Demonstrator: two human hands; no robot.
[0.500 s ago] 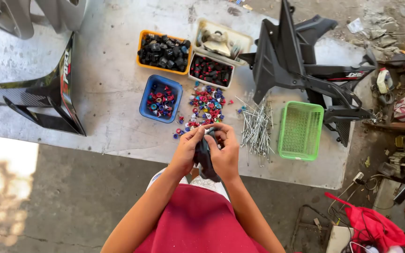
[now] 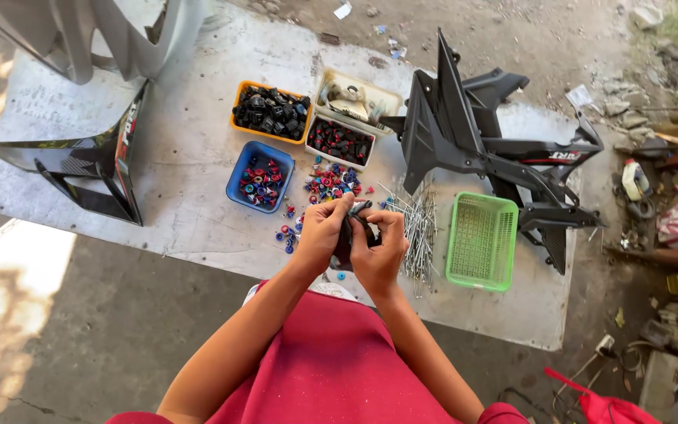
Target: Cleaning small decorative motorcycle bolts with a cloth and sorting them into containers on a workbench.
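Head view: both hands are closed around one small dark part [image 2: 352,235], held between them just above the near edge of the pale slab [image 2: 158,196]. The left hand [image 2: 322,234] wraps it from one side with fingers curled tight; the right hand [image 2: 380,250] pinches it from the other, fingertips pressed at its top. What kind of part it is cannot be told, since the fingers cover most of it.

A slip looks the likeliest mishap: the part is small and gripped mostly by fingertips, so a twist could drop it into the loose heap of coloured washers [image 2: 329,184] just beyond the hands, or off the slab's edge onto the ground.

Beyond the heap sit a blue tub [image 2: 238,188] of coloured pieces, an orange tub [image 2: 238,110] of black caps and two white trays [image 2: 382,98]. A bundle of thin metal pins [image 2: 419,228] lies just right of the hands, close enough to snag a wrist, with a green basket [image 2: 480,242] past it. Black motorcycle fairings [image 2: 464,133] crowd the far right.
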